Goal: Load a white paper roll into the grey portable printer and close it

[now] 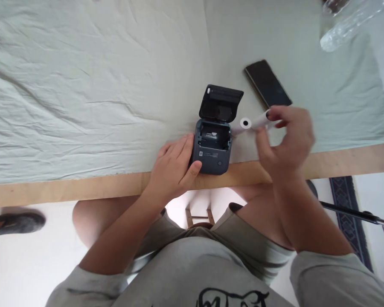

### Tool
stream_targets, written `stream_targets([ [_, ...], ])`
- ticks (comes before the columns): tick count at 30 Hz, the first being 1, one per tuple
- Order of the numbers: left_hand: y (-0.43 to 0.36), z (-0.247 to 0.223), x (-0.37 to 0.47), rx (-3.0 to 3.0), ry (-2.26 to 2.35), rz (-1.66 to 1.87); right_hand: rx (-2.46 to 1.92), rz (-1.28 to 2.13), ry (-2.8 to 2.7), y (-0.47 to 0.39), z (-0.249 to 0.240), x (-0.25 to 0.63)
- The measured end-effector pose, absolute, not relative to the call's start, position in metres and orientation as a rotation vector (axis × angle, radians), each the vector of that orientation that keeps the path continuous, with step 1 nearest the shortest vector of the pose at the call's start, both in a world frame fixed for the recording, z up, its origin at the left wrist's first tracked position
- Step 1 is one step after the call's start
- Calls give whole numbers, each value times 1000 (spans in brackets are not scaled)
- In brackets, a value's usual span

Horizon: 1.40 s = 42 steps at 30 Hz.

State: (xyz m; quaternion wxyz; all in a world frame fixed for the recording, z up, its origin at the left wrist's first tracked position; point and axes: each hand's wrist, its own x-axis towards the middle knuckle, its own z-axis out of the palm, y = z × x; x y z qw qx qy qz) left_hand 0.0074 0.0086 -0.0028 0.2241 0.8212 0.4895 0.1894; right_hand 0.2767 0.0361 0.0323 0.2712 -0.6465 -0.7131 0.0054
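Note:
A small dark printer (213, 160) rests at the table's near edge, its lid (220, 103) raised and its paper bay exposed. Against the printer's left side lies my left hand (176, 166), fingers extended and thumb on the front corner. To the right of the printer is a white paper roll (245, 123) with a dark core. My right hand (284, 138) pinches a second white roll (260, 121) between thumb and fingers; it is slightly blurred. Just beyond that hand a black phone (267, 83) lies on the cloth.
A pale green cloth (99, 85) covers the table, with a bare wooden strip (67, 187) along the near edge. Clear plastic packaging (345, 32) lies at the far right. Another person's shoe (21, 223) is on the floor at the left.

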Motion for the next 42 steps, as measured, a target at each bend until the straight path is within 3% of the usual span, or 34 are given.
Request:
stream_targets([
  [12,7,-3,7,2265,1345,520,-1755,473,-2073,45,14,263],
  [19,7,-2,8,2261,1352,520,-1608,325,-2136,42,3,268],
  [30,7,-1,9,2281,1363,505,-1770,338,-2038,44,12,260],
  [42,7,-1,9,2264,1364,519,-1636,333,-2040,45,15,273],
])
